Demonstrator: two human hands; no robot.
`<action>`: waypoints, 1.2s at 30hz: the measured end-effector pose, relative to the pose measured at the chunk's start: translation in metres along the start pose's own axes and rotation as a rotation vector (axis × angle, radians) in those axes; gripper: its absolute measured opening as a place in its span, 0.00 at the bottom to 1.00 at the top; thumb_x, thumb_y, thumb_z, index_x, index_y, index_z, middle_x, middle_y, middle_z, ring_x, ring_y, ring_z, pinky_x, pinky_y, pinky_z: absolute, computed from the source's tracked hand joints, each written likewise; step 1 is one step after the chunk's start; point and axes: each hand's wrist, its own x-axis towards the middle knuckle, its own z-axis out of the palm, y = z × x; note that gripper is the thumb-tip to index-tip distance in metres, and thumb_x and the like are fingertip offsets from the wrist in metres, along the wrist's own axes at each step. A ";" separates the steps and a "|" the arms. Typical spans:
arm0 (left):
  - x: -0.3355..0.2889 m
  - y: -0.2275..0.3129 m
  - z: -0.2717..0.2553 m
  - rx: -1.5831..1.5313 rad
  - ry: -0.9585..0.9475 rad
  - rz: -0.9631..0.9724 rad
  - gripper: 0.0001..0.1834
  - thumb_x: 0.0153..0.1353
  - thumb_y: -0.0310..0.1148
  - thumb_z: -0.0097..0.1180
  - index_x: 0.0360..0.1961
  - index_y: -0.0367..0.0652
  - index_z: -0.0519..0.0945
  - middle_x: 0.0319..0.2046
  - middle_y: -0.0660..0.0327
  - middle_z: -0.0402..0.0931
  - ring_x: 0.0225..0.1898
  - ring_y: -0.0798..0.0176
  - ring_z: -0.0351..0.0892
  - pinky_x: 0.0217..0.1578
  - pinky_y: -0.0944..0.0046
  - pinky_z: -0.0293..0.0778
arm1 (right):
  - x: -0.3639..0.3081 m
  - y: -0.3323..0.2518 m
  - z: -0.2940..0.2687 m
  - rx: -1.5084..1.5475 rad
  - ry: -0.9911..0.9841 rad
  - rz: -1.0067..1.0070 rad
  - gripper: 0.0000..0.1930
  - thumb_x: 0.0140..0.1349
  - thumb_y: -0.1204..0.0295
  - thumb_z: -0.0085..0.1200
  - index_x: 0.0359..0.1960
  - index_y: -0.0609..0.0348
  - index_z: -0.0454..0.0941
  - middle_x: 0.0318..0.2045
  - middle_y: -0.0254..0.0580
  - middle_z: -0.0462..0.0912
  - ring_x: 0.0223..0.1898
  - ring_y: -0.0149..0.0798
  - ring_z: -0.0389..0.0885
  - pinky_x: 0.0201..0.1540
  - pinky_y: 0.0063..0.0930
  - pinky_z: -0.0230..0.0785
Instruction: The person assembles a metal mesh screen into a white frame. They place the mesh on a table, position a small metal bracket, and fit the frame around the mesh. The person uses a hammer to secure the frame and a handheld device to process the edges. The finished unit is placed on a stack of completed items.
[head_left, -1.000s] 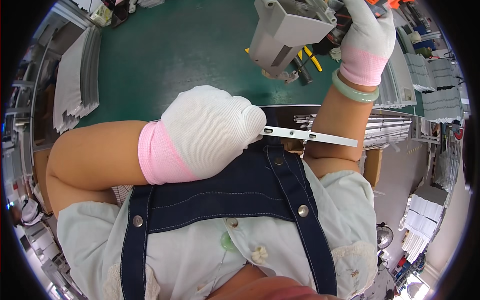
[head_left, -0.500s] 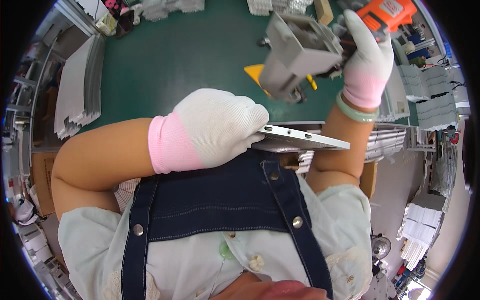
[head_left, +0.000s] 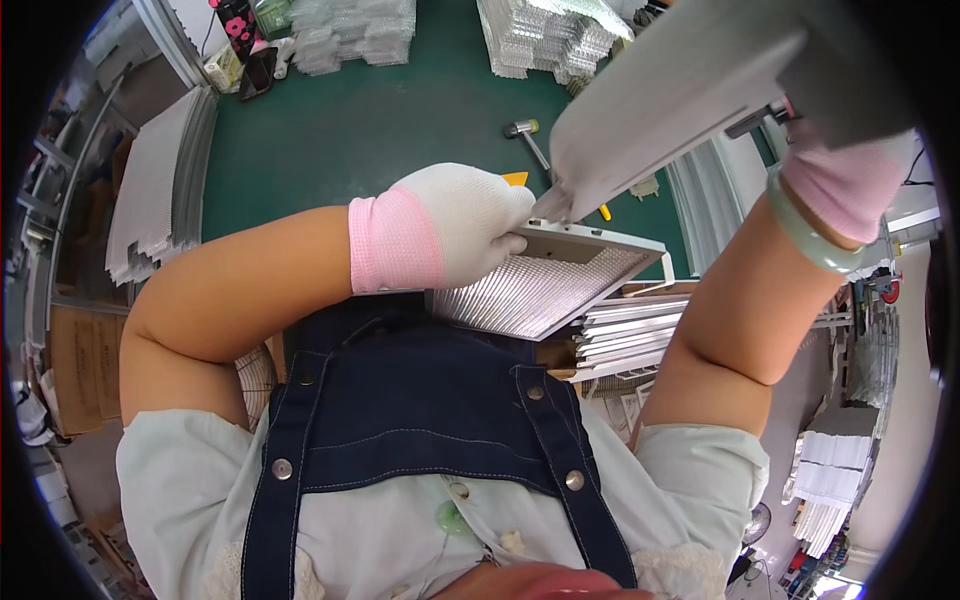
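My left hand (head_left: 465,225), in a white glove with a pink cuff, is closed on the edge of a white-framed metal panel (head_left: 545,295) with a shiny ribbed inside. The panel is tilted in front of my apron, its holed edge uppermost. My right hand (head_left: 845,185), gloved alike, is raised at the upper right behind a large grey power tool (head_left: 670,110). The tool hides its fingers, but the hand carries the tool. Its narrow nose points down at the panel's upper edge, close to my left fingertips; whether it touches cannot be told.
On the green table (head_left: 300,130) lie a small mallet (head_left: 524,129) and a yellow-handled tool (head_left: 604,212). White panels (head_left: 165,180) stand stacked at left, silver strips (head_left: 710,200) at right. Bubble-wrapped stacks (head_left: 535,35) line the back. More white panels (head_left: 640,325) sit beyond my lap.
The power tool has come up and nearer to me, swinging its nose to the panel's edge. My left hand has shifted slightly right, and the panel has tipped to show its ribbed side.
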 end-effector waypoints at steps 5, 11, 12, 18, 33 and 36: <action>0.000 -0.002 -0.006 -0.068 0.002 -0.003 0.12 0.63 0.37 0.54 0.34 0.36 0.77 0.25 0.48 0.78 0.31 0.43 0.81 0.36 0.48 0.76 | -0.006 0.000 0.001 -0.008 -0.015 0.002 0.12 0.63 0.73 0.57 0.47 0.62 0.79 0.34 0.37 0.83 0.26 0.29 0.78 0.33 0.21 0.71; -0.002 -0.007 -0.002 -0.045 0.049 0.072 0.13 0.62 0.38 0.55 0.32 0.37 0.76 0.23 0.48 0.77 0.29 0.43 0.80 0.35 0.48 0.76 | -0.001 -0.007 0.005 0.013 -0.028 -0.005 0.12 0.63 0.72 0.57 0.47 0.62 0.79 0.34 0.36 0.83 0.27 0.29 0.79 0.34 0.22 0.72; -0.001 -0.007 -0.001 -0.049 0.053 0.086 0.13 0.62 0.38 0.55 0.32 0.37 0.76 0.23 0.49 0.77 0.29 0.43 0.81 0.35 0.48 0.76 | -0.002 -0.008 0.007 0.023 -0.028 0.001 0.12 0.63 0.72 0.57 0.47 0.62 0.79 0.34 0.36 0.83 0.28 0.29 0.79 0.35 0.22 0.72; 0.003 -0.004 0.002 -0.122 0.020 0.080 0.12 0.62 0.39 0.56 0.31 0.39 0.76 0.23 0.49 0.77 0.30 0.44 0.80 0.35 0.48 0.76 | -0.002 -0.025 0.037 0.152 -0.028 0.028 0.12 0.64 0.72 0.57 0.48 0.62 0.79 0.35 0.36 0.84 0.29 0.29 0.79 0.36 0.22 0.72; 0.018 0.003 -0.005 -0.089 -0.098 -0.053 0.17 0.58 0.44 0.62 0.30 0.38 0.79 0.25 0.50 0.77 0.31 0.44 0.79 0.33 0.51 0.74 | -0.104 -0.054 0.121 0.601 -0.073 0.292 0.13 0.64 0.71 0.57 0.48 0.61 0.78 0.36 0.36 0.84 0.32 0.30 0.81 0.38 0.23 0.74; 0.018 0.003 -0.003 -0.106 -0.113 -0.062 0.17 0.58 0.44 0.62 0.30 0.38 0.80 0.24 0.50 0.77 0.31 0.45 0.79 0.34 0.52 0.74 | -0.104 -0.056 0.121 0.608 -0.067 0.287 0.13 0.64 0.71 0.57 0.48 0.61 0.78 0.37 0.36 0.84 0.33 0.30 0.81 0.39 0.23 0.74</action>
